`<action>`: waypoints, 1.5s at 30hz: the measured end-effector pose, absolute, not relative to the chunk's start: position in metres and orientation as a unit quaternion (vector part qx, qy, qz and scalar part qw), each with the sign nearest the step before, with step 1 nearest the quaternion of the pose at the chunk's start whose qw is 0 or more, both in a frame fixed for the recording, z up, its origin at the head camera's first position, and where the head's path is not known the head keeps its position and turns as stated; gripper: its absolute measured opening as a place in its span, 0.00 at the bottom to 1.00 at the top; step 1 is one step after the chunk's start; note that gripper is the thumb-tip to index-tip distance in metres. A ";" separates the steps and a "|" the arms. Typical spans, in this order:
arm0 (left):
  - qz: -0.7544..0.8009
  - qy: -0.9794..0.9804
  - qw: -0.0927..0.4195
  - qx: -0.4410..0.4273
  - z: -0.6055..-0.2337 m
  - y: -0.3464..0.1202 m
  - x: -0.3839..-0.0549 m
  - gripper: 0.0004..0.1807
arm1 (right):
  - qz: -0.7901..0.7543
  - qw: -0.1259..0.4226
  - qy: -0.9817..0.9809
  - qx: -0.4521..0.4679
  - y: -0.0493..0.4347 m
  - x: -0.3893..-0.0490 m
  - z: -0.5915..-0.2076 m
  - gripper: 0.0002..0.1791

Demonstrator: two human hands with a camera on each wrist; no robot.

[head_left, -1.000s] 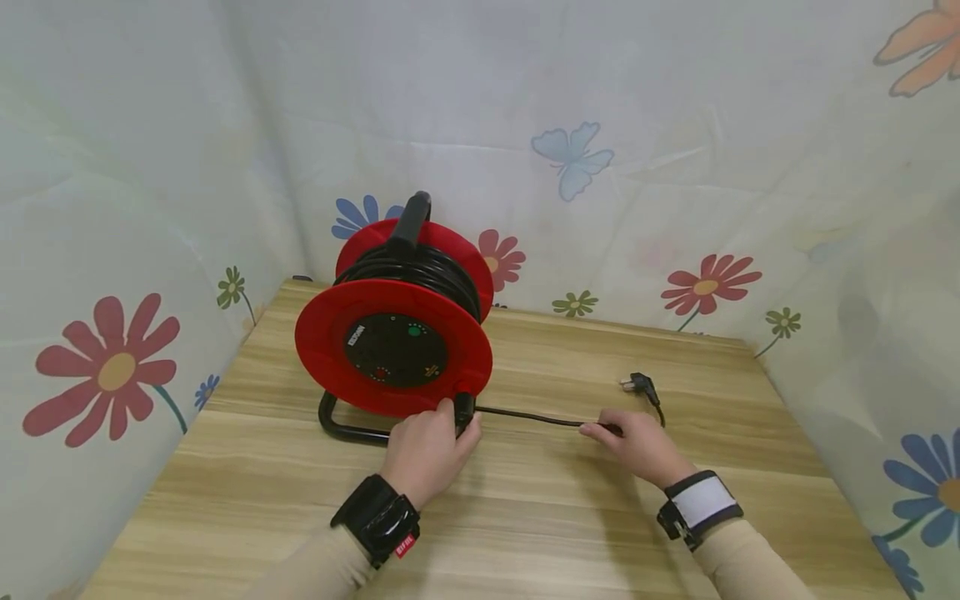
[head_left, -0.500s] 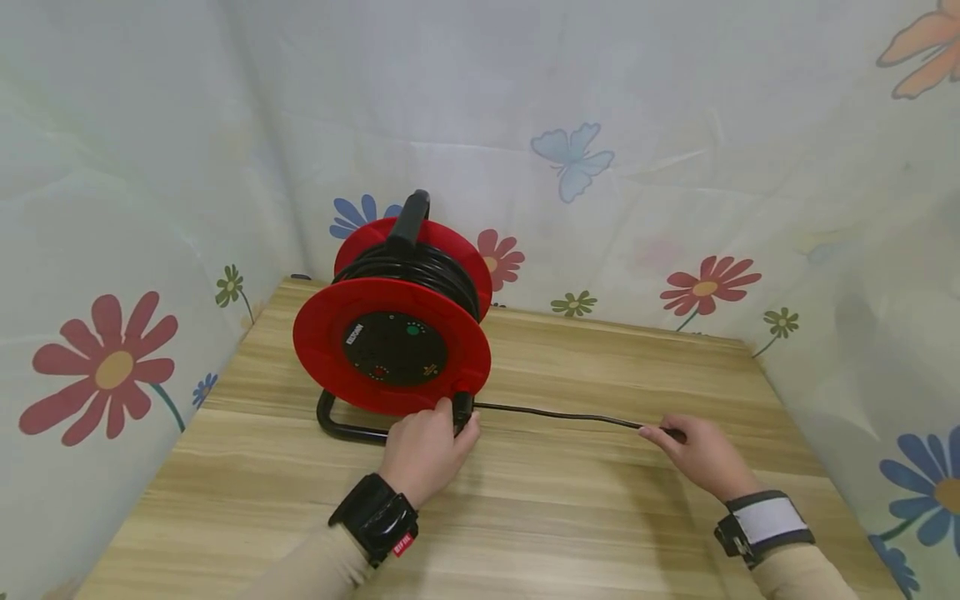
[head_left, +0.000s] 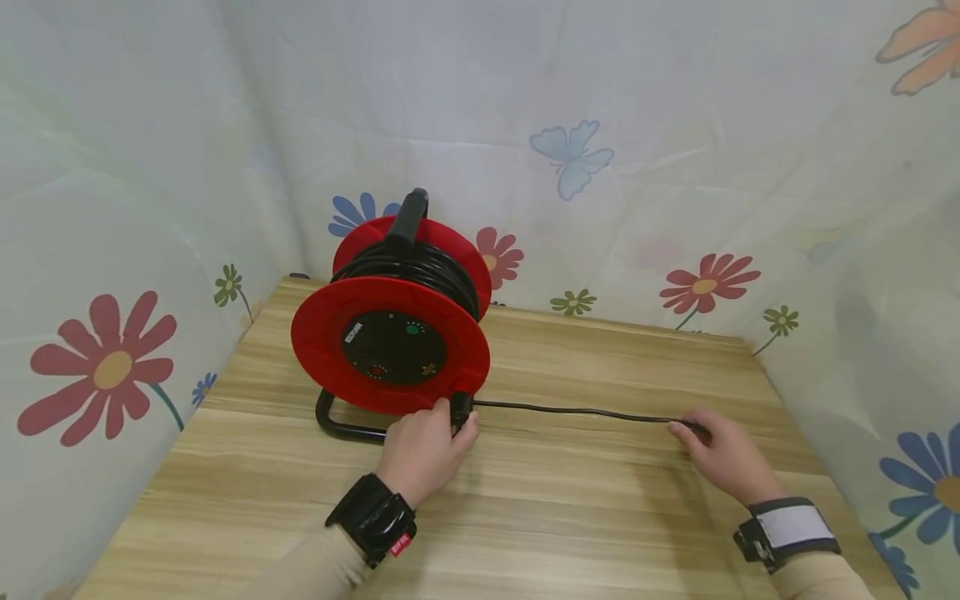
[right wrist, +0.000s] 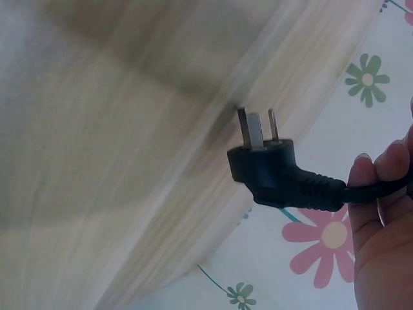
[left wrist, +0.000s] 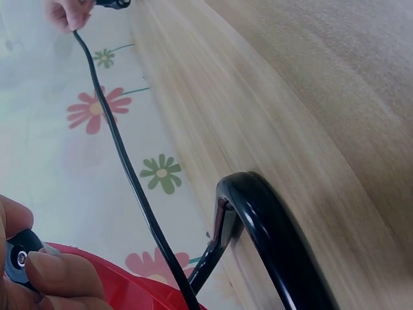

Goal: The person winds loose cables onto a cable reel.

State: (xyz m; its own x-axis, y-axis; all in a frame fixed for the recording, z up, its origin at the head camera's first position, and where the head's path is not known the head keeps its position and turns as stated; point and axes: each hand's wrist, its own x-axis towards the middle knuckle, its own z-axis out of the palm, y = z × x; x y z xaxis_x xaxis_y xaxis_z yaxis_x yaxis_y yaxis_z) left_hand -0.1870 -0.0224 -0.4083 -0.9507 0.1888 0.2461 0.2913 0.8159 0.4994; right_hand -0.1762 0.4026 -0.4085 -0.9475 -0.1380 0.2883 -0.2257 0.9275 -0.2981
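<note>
A red cable reel with black cable wound on it stands on its black tube frame. My left hand grips the black crank knob at the lower right of the reel's front disc. From the reel a thin black cord runs rightward, nearly straight, to my right hand. That hand pinches the cord just behind its plug. In the right wrist view the black three-pin plug sticks out past the fingers, pins bare; the head view hides it behind the hand.
The reel and hands are over a wood-grain table. A pale curtain printed with flowers and butterflies closes off the back and both sides. The reel's black carrying handle rises above the drum.
My right hand has moved to the right with the cord, and the stretch between it and the reel is longer. The left hand stays on the knob.
</note>
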 end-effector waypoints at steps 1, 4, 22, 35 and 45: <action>-0.274 -0.949 0.094 -0.126 -0.409 -0.023 -0.187 0.22 | 0.166 0.136 -0.972 0.094 0.403 -0.176 -0.409 0.08; -0.270 -0.949 0.100 -0.126 -0.411 -0.024 -0.188 0.23 | 0.166 0.141 -0.971 0.099 0.403 -0.175 -0.409 0.09; -0.295 -0.945 0.085 -0.114 -0.422 -0.030 -0.187 0.21 | 0.154 0.135 -0.974 0.100 0.391 -0.174 -0.409 0.11; -0.292 -0.948 0.067 -0.110 -0.432 -0.043 -0.190 0.22 | 0.154 0.126 -0.975 0.100 0.379 -0.178 -0.408 0.13; -0.303 -0.944 0.050 -0.119 -0.423 -0.049 -0.186 0.21 | 0.158 0.112 -0.977 0.088 0.377 -0.177 -0.408 0.13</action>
State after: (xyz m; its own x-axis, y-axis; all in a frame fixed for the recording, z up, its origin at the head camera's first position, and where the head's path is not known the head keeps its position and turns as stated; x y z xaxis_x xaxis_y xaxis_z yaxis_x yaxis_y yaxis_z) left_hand -0.1862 -0.0488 -0.4227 -0.9667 0.1941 0.1667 0.2548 0.7887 0.5595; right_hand -0.1775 0.3773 -0.4085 -0.9591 -0.1371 0.2477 -0.2083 0.9343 -0.2892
